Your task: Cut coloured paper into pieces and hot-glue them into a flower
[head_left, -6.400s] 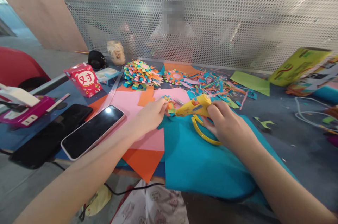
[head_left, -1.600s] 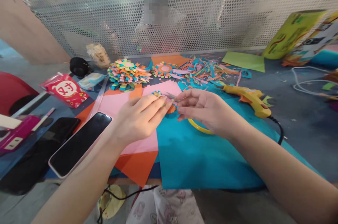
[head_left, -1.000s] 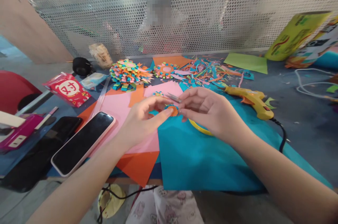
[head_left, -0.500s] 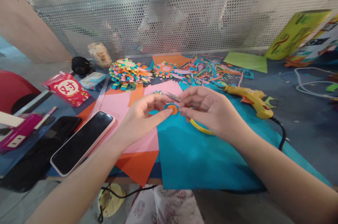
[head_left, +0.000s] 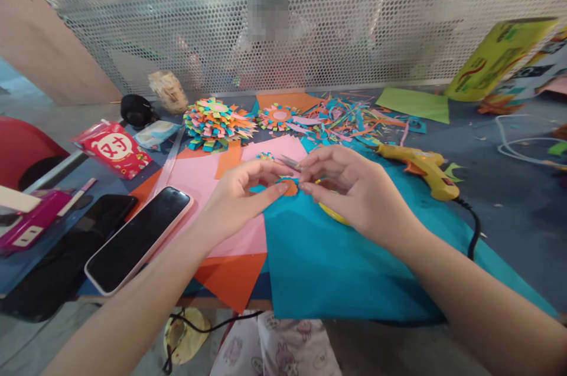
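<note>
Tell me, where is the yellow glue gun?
The glue gun lies on the table, right of the right hand, by the blue paper's far edge.

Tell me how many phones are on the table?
2. A phone with a pink edge lies screen up on the pink paper, left of the left hand. A black phone lies just left of it. More may be hidden.

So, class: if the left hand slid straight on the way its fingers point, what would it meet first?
Probably the small orange paper disc at the left hand's fingertips, then the right hand; depth is unclear.
</note>
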